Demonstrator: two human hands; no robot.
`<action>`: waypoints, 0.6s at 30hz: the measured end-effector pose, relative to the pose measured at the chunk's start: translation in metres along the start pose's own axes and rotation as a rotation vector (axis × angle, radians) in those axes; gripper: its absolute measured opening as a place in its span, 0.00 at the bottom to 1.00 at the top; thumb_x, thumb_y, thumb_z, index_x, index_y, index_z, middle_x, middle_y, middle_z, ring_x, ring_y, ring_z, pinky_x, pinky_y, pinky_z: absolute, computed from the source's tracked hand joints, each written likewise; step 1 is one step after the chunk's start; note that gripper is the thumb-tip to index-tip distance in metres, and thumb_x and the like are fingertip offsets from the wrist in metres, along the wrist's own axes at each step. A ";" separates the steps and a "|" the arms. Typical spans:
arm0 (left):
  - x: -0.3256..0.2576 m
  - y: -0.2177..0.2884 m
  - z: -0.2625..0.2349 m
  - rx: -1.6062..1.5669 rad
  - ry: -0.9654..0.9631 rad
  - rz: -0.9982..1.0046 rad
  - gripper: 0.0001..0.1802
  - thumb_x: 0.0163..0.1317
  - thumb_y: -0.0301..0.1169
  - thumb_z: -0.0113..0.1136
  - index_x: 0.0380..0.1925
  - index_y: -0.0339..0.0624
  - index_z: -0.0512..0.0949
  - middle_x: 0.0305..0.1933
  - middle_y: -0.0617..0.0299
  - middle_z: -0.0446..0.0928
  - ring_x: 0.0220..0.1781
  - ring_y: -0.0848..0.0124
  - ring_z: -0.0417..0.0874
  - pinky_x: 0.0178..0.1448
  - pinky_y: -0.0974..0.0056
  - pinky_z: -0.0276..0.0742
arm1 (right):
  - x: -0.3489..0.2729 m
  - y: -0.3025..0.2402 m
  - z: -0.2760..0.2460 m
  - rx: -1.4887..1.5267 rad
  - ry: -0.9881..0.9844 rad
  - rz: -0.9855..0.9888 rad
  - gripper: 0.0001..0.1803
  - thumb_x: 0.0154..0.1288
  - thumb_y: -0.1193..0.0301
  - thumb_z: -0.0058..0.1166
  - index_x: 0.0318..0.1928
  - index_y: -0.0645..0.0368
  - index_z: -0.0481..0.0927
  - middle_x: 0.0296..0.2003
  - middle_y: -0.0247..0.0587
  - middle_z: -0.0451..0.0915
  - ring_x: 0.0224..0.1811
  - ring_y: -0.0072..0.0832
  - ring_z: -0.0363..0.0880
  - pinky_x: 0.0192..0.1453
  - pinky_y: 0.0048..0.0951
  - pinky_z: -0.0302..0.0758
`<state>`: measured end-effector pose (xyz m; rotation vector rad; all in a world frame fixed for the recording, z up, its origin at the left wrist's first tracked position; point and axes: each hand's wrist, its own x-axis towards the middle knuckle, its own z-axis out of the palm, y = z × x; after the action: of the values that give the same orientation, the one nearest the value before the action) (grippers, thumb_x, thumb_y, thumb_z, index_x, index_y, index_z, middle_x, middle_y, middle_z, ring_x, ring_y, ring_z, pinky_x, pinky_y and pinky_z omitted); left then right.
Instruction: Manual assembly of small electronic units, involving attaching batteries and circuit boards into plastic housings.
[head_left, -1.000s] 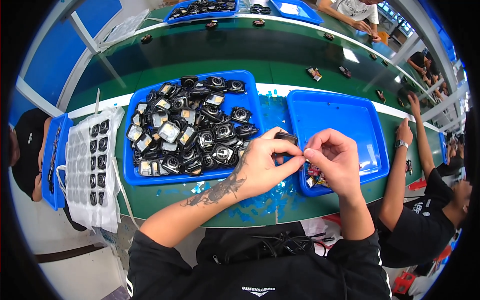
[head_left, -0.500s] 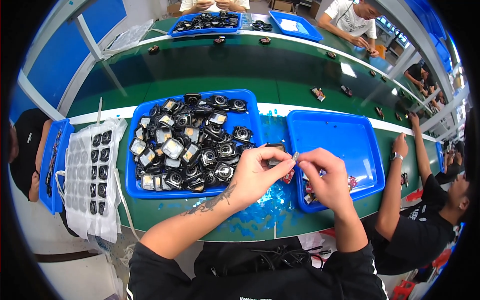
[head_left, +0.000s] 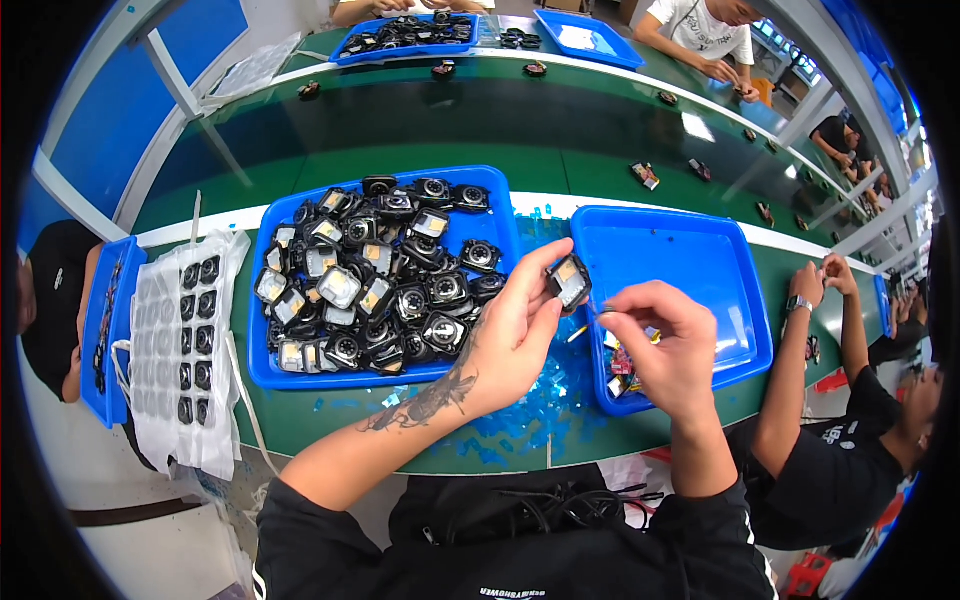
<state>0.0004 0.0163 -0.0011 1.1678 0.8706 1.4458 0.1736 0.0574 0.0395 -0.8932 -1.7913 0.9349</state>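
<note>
In left hand (head_left: 512, 335), right of frame centre: black watch case (head_left: 570, 282), clamped between thumb and fingers, pale face visible. At right hand (head_left: 667, 345), just beside: thumb and forefinger pinched together, contents too small to tell.

Both bare hands raised in front of the body, close together but apart.
The left forearm (head_left: 385, 435), marked by a dark tattoo (head_left: 430, 400) toward the wrist, slants inward to the left hand (head_left: 510, 345), its palm turned toward the other, fingers reaching forward, thumb set opposite them; the right forearm (head_left: 704, 450) rises more steeply to the right hand (head_left: 668, 350), fingers curled, thumb and forefinger tips pinched together.
</note>
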 end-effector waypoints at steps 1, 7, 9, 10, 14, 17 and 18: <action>-0.001 0.003 0.000 0.049 -0.033 0.002 0.27 0.69 0.16 0.40 0.68 0.39 0.57 0.60 0.49 0.70 0.63 0.66 0.73 0.66 0.63 0.66 | 0.002 -0.002 0.003 -0.075 -0.061 -0.016 0.06 0.55 0.81 0.65 0.35 0.64 0.81 0.28 0.37 0.81 0.26 0.19 0.78 0.31 0.20 0.75; -0.006 0.000 0.005 0.026 -0.108 0.035 0.29 0.68 0.16 0.41 0.70 0.38 0.54 0.64 0.48 0.68 0.68 0.65 0.69 0.70 0.62 0.64 | 0.007 -0.009 0.009 -0.239 -0.127 -0.042 0.06 0.55 0.80 0.64 0.35 0.64 0.82 0.26 0.40 0.80 0.22 0.22 0.75 0.26 0.22 0.71; -0.006 0.000 0.005 0.015 -0.120 0.035 0.29 0.68 0.16 0.41 0.70 0.37 0.54 0.65 0.48 0.67 0.68 0.65 0.69 0.70 0.62 0.64 | 0.004 -0.009 0.009 -0.271 -0.107 -0.070 0.07 0.55 0.80 0.64 0.35 0.63 0.82 0.26 0.41 0.80 0.21 0.23 0.75 0.27 0.23 0.72; -0.006 -0.001 0.005 0.005 -0.131 0.038 0.29 0.68 0.16 0.41 0.70 0.36 0.54 0.65 0.48 0.67 0.68 0.65 0.69 0.71 0.62 0.63 | 0.003 -0.008 0.010 -0.270 -0.108 -0.067 0.07 0.55 0.80 0.64 0.35 0.63 0.82 0.26 0.41 0.80 0.21 0.23 0.75 0.27 0.23 0.72; -0.008 -0.004 0.006 0.005 -0.124 0.044 0.29 0.68 0.16 0.41 0.70 0.34 0.55 0.66 0.48 0.66 0.69 0.65 0.68 0.71 0.62 0.63 | 0.001 -0.008 0.011 -0.236 -0.076 -0.059 0.06 0.54 0.82 0.63 0.34 0.63 0.83 0.26 0.39 0.81 0.23 0.21 0.76 0.28 0.21 0.72; -0.006 -0.004 0.004 -0.060 -0.147 0.030 0.29 0.68 0.16 0.42 0.70 0.34 0.54 0.67 0.48 0.65 0.69 0.65 0.68 0.71 0.63 0.63 | 0.001 -0.009 0.010 -0.234 -0.080 -0.039 0.05 0.54 0.83 0.62 0.34 0.64 0.83 0.26 0.37 0.82 0.25 0.17 0.77 0.29 0.18 0.72; -0.007 -0.005 0.003 -0.033 -0.152 0.041 0.30 0.68 0.16 0.42 0.70 0.34 0.54 0.68 0.48 0.65 0.69 0.65 0.68 0.71 0.63 0.63 | 0.001 -0.009 0.010 -0.261 -0.086 -0.054 0.05 0.54 0.83 0.62 0.33 0.64 0.83 0.27 0.37 0.82 0.25 0.18 0.78 0.30 0.18 0.72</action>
<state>0.0048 0.0107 -0.0060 1.2596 0.7189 1.3799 0.1626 0.0522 0.0448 -0.9724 -2.0340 0.7250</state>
